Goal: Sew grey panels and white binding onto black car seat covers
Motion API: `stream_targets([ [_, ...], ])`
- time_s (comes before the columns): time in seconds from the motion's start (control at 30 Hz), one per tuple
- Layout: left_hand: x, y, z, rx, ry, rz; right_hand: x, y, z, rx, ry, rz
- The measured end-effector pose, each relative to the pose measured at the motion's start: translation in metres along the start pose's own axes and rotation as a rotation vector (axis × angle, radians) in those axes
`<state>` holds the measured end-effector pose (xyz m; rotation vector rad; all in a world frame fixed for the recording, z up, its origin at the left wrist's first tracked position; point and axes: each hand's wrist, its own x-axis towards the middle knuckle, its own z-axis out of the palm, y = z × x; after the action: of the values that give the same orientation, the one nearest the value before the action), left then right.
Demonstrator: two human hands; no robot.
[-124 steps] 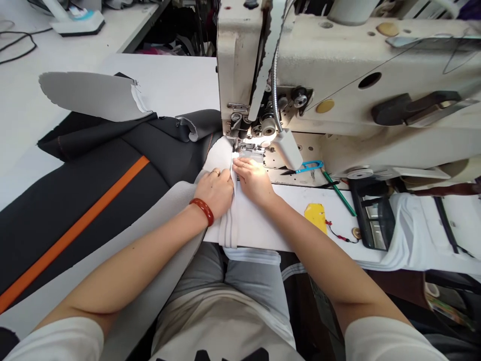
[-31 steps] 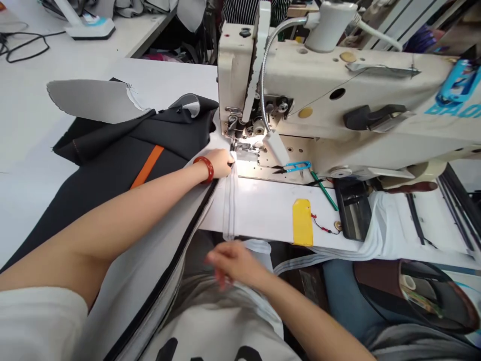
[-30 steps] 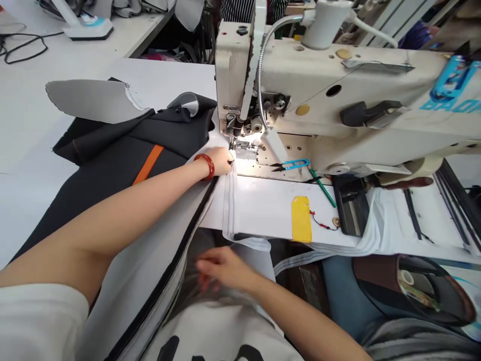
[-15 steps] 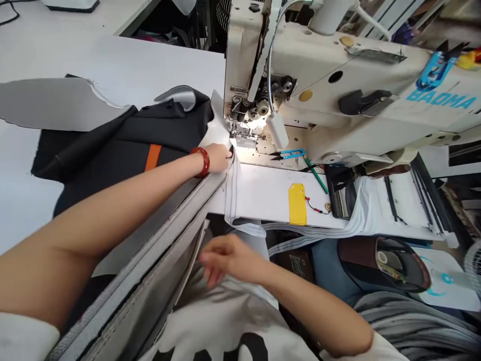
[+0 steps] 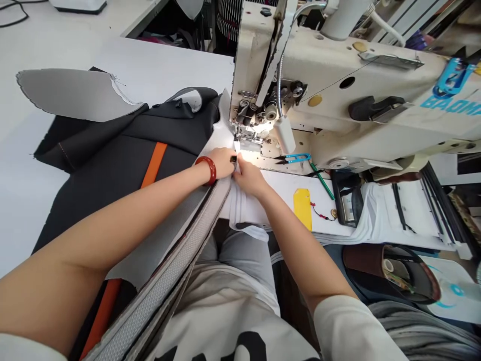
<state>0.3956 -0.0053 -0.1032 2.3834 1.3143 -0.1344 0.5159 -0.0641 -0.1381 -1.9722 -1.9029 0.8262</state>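
Just in front of the sewing machine's presser foot [image 5: 240, 135], my two hands meet. My left hand [image 5: 222, 163], with a red bangle at its wrist, is closed on the edge of the grey and black fabric [image 5: 180, 125]. Thumb up, my right hand [image 5: 250, 175] pinches the white striped tape [image 5: 237, 203] beside it; the fingertips are partly hidden. That tape runs up to the foot and hangs over the table edge. Layered grey fabric edges [image 5: 188, 233] slope down from my left hand towards my lap. An orange strip [image 5: 154, 163] crosses the black part.
Blue thread snips [image 5: 295, 158] and a green pen-like stick [image 5: 322, 180] lie on the machine bed's right side. Nearer are a yellow tag [image 5: 302, 208] and a black tray [image 5: 347, 200]. A lamp [image 5: 284, 135] hangs close to the needle. More white tape [image 5: 370, 210] lies at right.
My right hand has risen from above my lap to the fabric by the foot and taken hold beside my left hand. The layered edges have shifted; the view has moved slightly.
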Motion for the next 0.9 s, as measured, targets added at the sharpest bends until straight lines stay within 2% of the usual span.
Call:
stream_targets([
  [0.07, 0.001, -0.002, 0.003, -0.075, 0.051, -0.055, -0.004, -0.007, -0.002, -0.183, -0.065, 0.049],
  [0.17, 0.009, -0.002, 0.003, -0.081, 0.064, -0.107, -0.002, -0.017, -0.006, -0.288, -0.09, 0.087],
  [0.37, 0.029, -0.002, -0.007, -0.025, 0.077, -0.086, 0.018, -0.017, -0.014, -0.365, -0.017, 0.058],
  [0.53, 0.037, -0.003, -0.013, -0.045, 0.066, -0.118, 0.029, -0.011, -0.014, -0.398, 0.015, 0.012],
  [0.73, 0.047, -0.003, -0.011, -0.043, 0.094, -0.166, 0.03, -0.011, -0.013, -0.462, 0.041, 0.017],
  [0.9, 0.056, -0.008, -0.011, -0.051, 0.092, -0.141, 0.03, -0.012, -0.011, -0.441, 0.086, 0.032],
])
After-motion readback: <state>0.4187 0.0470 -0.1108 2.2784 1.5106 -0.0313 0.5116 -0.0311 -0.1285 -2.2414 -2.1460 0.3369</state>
